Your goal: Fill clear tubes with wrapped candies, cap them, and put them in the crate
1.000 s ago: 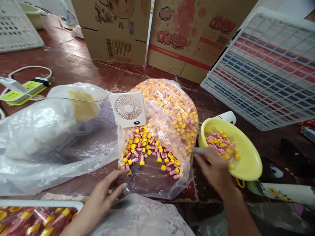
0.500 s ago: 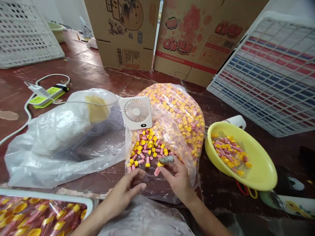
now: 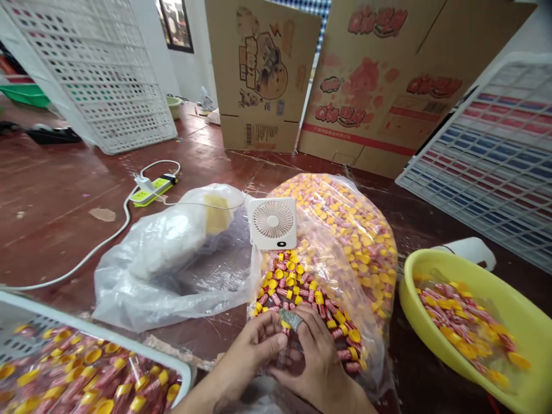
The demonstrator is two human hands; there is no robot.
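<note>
With my right hand (image 3: 317, 361) fingers pinching the grey piece (image 3: 290, 318) and my left hand (image 3: 257, 348) fingers curled shut beside it, I should work low over the yellow-capped tubes (image 3: 293, 283), grip firm.

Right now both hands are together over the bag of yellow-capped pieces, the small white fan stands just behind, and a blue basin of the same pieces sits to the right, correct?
Not quite: the basin is yellow, not blue, as the head view shows. The rest holds: the left hand and right hand meet over the bag, with the white fan just behind.
</note>
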